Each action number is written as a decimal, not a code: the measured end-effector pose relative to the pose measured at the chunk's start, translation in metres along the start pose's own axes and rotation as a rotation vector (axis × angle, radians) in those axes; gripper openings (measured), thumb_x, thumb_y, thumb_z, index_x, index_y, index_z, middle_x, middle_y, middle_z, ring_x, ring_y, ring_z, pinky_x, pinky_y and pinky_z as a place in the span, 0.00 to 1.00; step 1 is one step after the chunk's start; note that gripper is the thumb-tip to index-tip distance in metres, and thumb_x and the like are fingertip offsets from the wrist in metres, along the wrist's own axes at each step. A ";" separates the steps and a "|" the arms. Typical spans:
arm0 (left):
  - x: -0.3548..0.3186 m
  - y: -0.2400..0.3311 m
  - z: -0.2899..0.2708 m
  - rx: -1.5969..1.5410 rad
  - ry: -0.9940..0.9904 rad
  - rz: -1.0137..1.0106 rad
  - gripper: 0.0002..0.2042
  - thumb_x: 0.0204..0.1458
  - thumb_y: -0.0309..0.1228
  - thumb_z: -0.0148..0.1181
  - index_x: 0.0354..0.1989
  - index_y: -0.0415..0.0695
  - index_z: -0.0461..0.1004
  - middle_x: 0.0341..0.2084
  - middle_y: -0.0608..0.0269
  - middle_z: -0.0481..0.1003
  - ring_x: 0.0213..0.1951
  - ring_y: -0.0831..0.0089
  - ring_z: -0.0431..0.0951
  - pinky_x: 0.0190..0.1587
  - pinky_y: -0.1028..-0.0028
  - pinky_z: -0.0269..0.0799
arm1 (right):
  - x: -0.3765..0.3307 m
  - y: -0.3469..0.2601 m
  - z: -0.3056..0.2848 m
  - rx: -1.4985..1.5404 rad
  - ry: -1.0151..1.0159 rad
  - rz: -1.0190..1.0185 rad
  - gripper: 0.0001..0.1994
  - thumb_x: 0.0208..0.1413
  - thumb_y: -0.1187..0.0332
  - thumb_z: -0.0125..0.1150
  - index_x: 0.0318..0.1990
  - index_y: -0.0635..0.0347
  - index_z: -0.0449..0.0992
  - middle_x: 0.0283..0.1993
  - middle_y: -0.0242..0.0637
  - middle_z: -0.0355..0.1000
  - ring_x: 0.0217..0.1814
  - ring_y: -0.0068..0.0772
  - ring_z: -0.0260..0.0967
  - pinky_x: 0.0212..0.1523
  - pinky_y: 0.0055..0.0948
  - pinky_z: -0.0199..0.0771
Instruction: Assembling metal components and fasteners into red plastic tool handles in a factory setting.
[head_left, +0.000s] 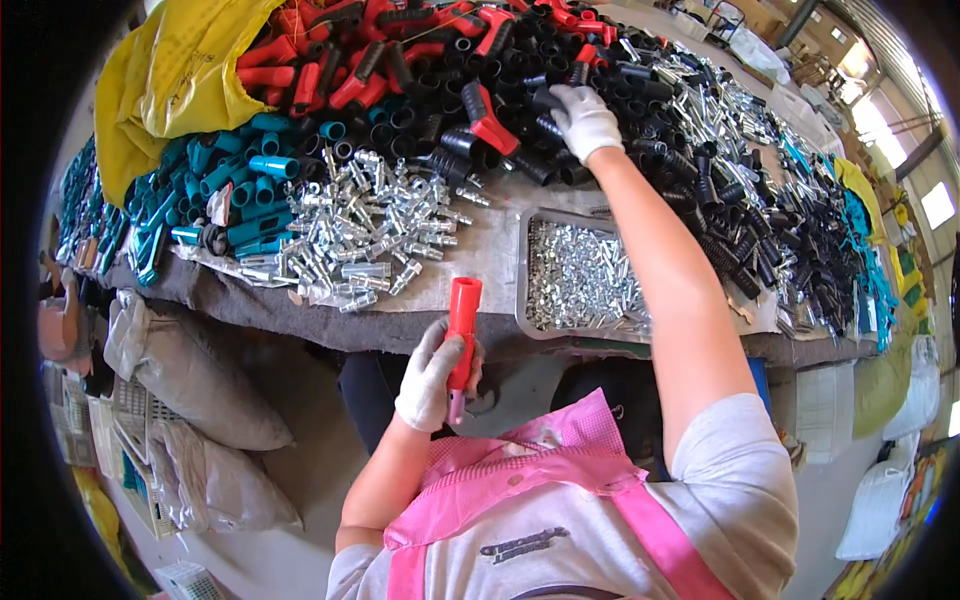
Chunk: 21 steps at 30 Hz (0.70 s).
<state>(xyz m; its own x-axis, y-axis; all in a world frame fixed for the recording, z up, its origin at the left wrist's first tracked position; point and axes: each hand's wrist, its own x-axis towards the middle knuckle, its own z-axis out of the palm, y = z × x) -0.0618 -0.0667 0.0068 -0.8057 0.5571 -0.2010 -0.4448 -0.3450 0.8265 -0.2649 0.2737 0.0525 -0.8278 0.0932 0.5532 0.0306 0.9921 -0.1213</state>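
My left hand (432, 375), in a white glove, grips a red plastic tube-shaped handle (463, 325) upright in front of the table edge. My right hand (583, 120), also gloved, stretches far across the table into a heap of black plastic sleeves (560, 60), its fingers closed around one of them. Below my right forearm lies a grey metal tray (527, 265) full of small shiny metal parts.
Loose silver metal fittings (370, 225) lie left of the tray. Teal sleeves (235, 195) pile at the left, red handles (345, 60) at the back, a yellow sack (175, 75) behind. Grey sacks (190, 375) lean under the table. More black and silver parts spread right.
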 end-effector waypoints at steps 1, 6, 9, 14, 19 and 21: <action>0.001 0.001 -0.005 0.127 0.002 0.032 0.14 0.55 0.37 0.50 0.43 0.41 0.62 0.24 0.61 0.68 0.19 0.77 0.67 0.21 0.79 0.63 | -0.007 -0.005 -0.014 0.211 0.086 0.008 0.19 0.51 0.62 0.57 0.52 0.45 0.69 0.48 0.44 0.67 0.48 0.48 0.67 0.50 0.40 0.67; 0.018 0.018 -0.007 0.646 -0.022 0.158 0.14 0.50 0.32 0.56 0.41 0.38 0.65 0.24 0.60 0.71 0.22 0.76 0.69 0.26 0.77 0.65 | -0.097 -0.053 -0.130 0.963 -0.560 -0.095 0.18 0.45 0.71 0.63 0.46 0.59 0.70 0.41 0.32 0.69 0.43 0.26 0.67 0.46 0.25 0.68; 0.027 0.024 0.005 1.002 -0.115 0.340 0.17 0.45 0.34 0.61 0.41 0.39 0.66 0.26 0.48 0.73 0.28 0.56 0.75 0.34 0.66 0.70 | -0.138 -0.071 -0.150 0.851 -0.659 -0.373 0.18 0.44 0.73 0.63 0.45 0.59 0.71 0.45 0.40 0.69 0.51 0.39 0.67 0.53 0.36 0.64; 0.030 0.017 0.031 1.256 -0.202 0.450 0.22 0.41 0.33 0.66 0.45 0.41 0.66 0.29 0.48 0.74 0.32 0.49 0.76 0.35 0.63 0.71 | -0.198 -0.095 -0.150 0.773 -0.704 -0.164 0.18 0.56 0.67 0.52 0.53 0.57 0.63 0.41 0.44 0.68 0.41 0.42 0.69 0.44 0.35 0.70; 0.024 0.004 0.031 1.185 -0.246 0.413 0.23 0.46 0.39 0.61 0.47 0.39 0.64 0.27 0.43 0.73 0.31 0.45 0.75 0.33 0.60 0.70 | -0.197 -0.025 -0.102 0.592 -0.487 -0.370 0.14 0.60 0.60 0.47 0.51 0.51 0.66 0.32 0.40 0.70 0.34 0.27 0.72 0.32 0.23 0.74; 0.015 0.000 0.025 1.024 -0.139 0.376 0.22 0.49 0.39 0.59 0.46 0.35 0.65 0.25 0.43 0.73 0.31 0.48 0.75 0.34 0.63 0.69 | -0.155 -0.024 -0.113 -0.155 -0.151 0.093 0.15 0.53 0.59 0.53 0.47 0.53 0.68 0.42 0.43 0.69 0.48 0.44 0.67 0.43 0.37 0.71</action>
<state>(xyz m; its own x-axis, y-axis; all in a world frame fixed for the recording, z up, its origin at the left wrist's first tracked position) -0.0641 -0.0395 0.0164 -0.7420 0.6503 0.1629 0.4066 0.2433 0.8806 -0.0743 0.2449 0.0630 -0.8917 0.1826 0.4142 0.1864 0.9820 -0.0315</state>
